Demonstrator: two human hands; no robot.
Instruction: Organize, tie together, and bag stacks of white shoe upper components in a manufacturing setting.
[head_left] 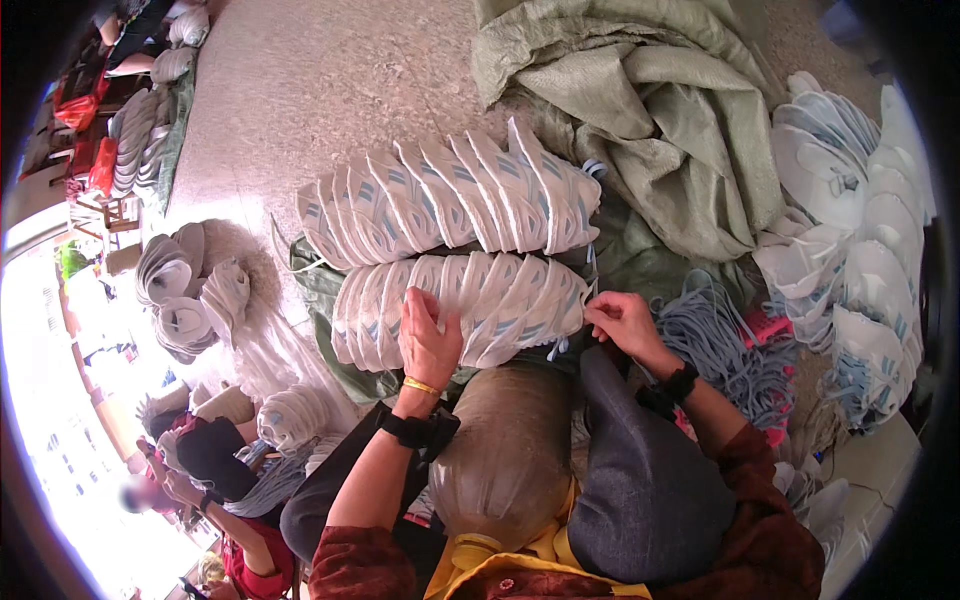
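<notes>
Two long rows of nested white shoe uppers with light-blue stripes lie side by side in front of me. On the nearer row of uppers [500, 300] rests my left hand [430, 340], its fingers laid along the uppers. My right hand [620, 322] is at that row's right end, thumb and forefinger pinched together on what looks like a thin pale string [591, 284]. Just beyond lies the farther row of uppers [440, 195], touched by neither hand. Blue lace ends show at the right ends of both rows.
A large clear plastic jug [505, 440] stands between my knees. Green woven sacking [660, 130] is heaped at the far right. Blue laces [715, 345] lie right of my hand, beside more stacked uppers [870, 230]. At left are bundled uppers [180, 290] and another person [240, 530].
</notes>
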